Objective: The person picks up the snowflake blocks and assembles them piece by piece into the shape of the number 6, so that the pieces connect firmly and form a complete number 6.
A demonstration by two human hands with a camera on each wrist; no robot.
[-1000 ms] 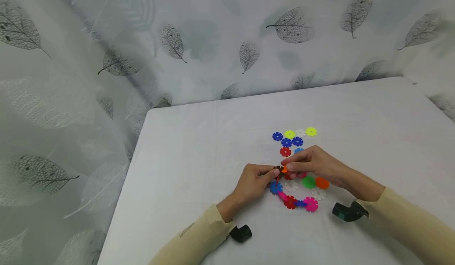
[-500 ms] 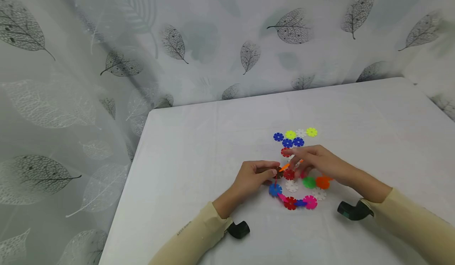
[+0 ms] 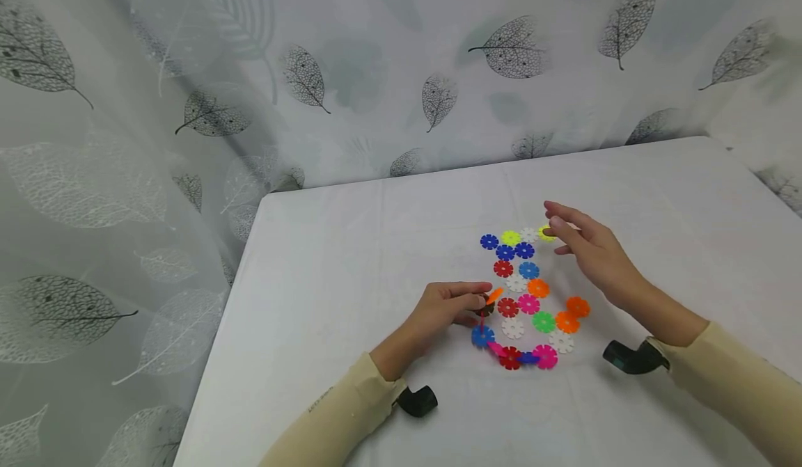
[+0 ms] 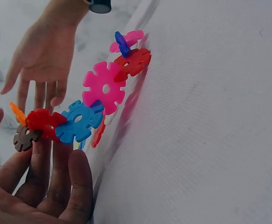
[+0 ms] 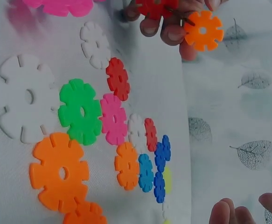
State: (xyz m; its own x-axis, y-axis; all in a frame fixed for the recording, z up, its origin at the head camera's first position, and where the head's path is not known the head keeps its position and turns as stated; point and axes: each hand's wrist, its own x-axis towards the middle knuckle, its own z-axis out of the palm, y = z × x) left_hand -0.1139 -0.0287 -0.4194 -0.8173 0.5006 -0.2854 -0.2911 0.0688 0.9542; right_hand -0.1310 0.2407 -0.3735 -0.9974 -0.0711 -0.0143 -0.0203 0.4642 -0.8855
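My left hand (image 3: 441,317) pinches the end of a chain of notched plastic snowflake discs, at the brown disc (image 4: 24,138). An orange disc (image 4: 17,113) sits slotted at an angle into the brown one. From there the chain runs through a red disc (image 4: 41,120), a light blue disc (image 4: 74,129) and a pink disc (image 4: 94,91), curving down to the table towards the pink disc (image 3: 547,357) at its other end. My right hand (image 3: 592,251) holds nothing. Its fingers are spread loosely over the far yellow disc (image 3: 548,230), partly covering it.
Loose snowflake discs lie flat inside and beyond the chain's curve, among them green (image 3: 544,322), white (image 3: 562,342), orange (image 3: 578,306) and dark blue (image 3: 505,252). A black wrist camera hangs below each sleeve (image 3: 338,411). A leaf-print curtain (image 3: 376,70) borders the white table (image 3: 351,244).
My right hand has let go of the orange disc and moved back and to the right over the loose discs. My left hand still holds the chain, with the orange disc staying on its end.
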